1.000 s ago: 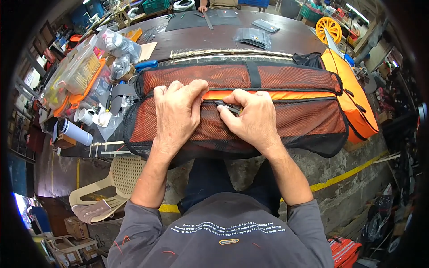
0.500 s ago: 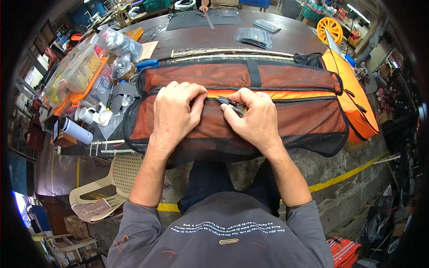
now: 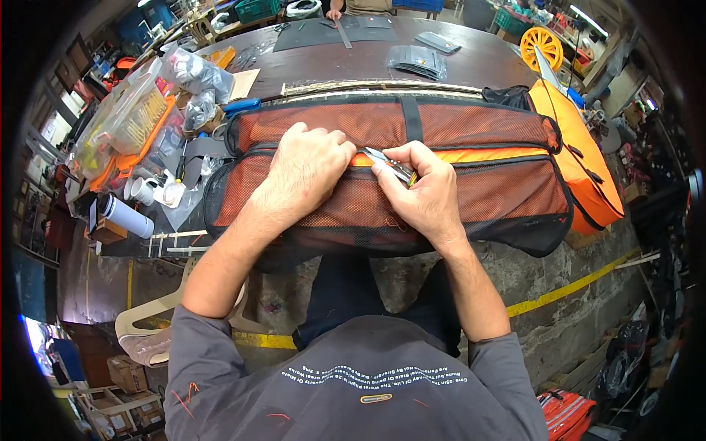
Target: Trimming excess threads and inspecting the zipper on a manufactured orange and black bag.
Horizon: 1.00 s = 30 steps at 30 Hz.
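A long black mesh bag with orange-red showing through lies across the table in front of me. Along its middle, a yellow-orange strip shows between two black-edged mesh panels. My right hand is closed round small thread snips, their metal blades pointing up and left over this strip. Just left of the blade tips, my left hand rests on the bag with its fingers curled in; what they pinch is hidden. A loose orange thread lies on the mesh below the snips.
Clear plastic bins and bags crowd the table's left, near a white tumbler. An orange bag stands at the right end. Flat grey packs lie farther back. A co-worker's hand holds a ruler at the far edge.
My left hand has turned over to the right, its elbow swinging outward. The snips have shifted slightly right, showing more of themselves. An orange thread now shows on the mesh.
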### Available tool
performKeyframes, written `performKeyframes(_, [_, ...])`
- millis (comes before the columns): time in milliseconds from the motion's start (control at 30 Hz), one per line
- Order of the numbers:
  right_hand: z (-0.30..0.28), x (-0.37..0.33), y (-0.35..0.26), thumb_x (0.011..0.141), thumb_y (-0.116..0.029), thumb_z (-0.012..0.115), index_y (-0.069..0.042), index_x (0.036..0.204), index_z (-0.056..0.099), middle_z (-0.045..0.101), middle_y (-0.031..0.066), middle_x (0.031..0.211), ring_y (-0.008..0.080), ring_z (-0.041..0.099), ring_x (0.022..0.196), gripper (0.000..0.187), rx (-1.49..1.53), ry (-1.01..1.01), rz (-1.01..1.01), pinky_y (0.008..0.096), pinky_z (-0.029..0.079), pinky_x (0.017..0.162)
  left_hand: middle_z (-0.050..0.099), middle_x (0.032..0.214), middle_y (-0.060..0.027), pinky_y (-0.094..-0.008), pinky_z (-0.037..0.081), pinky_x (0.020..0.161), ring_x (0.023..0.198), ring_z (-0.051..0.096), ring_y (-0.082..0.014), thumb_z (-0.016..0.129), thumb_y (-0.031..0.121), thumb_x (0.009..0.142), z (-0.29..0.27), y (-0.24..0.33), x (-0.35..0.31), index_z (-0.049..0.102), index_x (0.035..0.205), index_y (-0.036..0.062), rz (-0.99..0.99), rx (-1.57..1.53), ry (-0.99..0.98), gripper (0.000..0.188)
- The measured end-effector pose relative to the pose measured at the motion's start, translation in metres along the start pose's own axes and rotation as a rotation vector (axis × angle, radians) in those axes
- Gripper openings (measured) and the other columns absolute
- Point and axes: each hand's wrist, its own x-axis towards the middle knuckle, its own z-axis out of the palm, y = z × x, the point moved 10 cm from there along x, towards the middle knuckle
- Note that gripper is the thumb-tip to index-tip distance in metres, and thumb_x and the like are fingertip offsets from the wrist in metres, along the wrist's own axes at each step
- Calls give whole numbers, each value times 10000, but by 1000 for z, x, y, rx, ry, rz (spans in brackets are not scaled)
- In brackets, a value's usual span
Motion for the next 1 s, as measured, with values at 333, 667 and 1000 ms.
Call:
performKeyframes(333, [3, -4, -2, 957, -200, 876, -20, 1080, 787, 829, 135, 900, 243, 824, 818, 236, -60, -12, -53, 388, 635, 756, 772, 986, -76, -473, 617, 842, 960, 754, -343, 824, 126, 947, -10, -25, -21, 816, 975, 102, -112, -285, 71, 38])
performKeyframes(667, [3, -5, 4, 960, -193, 873, -15, 1094, 785, 835, 145, 912, 243, 834, 831, 240, -31, -26, 9, 384, 643, 766, 778, 1013, -92, -494, 636, 817, 940, 803, -351, 790, 148, 950, 27, -14, 10, 832, 983, 102, 78, -145, -274, 70])
performKeyframes(1000, [4, -8, -2, 943, -196, 875, -18, 1059, 799, 837, 163, 919, 309, 830, 819, 226, -63, 4, -51, 422, 642, 756, 712, 1008, -178, -456, 591, 853, 931, 718, -396, 720, 28, 1014, -5, -38, -11, 665, 1101, 3, -7, -534, 89, 107])
